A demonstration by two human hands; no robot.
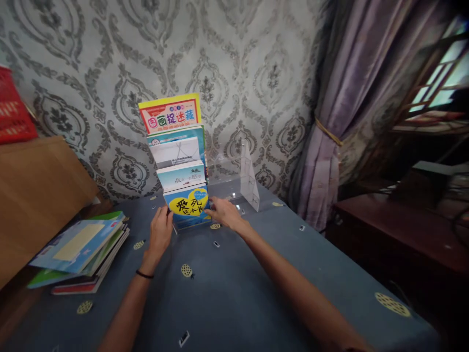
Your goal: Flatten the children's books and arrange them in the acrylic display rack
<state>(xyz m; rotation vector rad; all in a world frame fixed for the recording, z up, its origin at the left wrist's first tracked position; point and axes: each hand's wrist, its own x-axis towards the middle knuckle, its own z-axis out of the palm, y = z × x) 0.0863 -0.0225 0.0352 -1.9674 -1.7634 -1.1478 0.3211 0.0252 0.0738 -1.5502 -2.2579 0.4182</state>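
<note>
In the head view, a clear rack (250, 183) stands on a blue tablecloth (227, 298), patterned wallpaper (274, 73) behind it, a purple curtain (351, 98) to its right. Left of the rack lie a book pile (84, 244) and a brown box (40, 195). In the rack's left part, taller books (176, 151) back the front book (188, 205); the left hand (161, 227) and right hand (225, 213) meet its side edges, though whether either clamps it I cannot tell.
</note>
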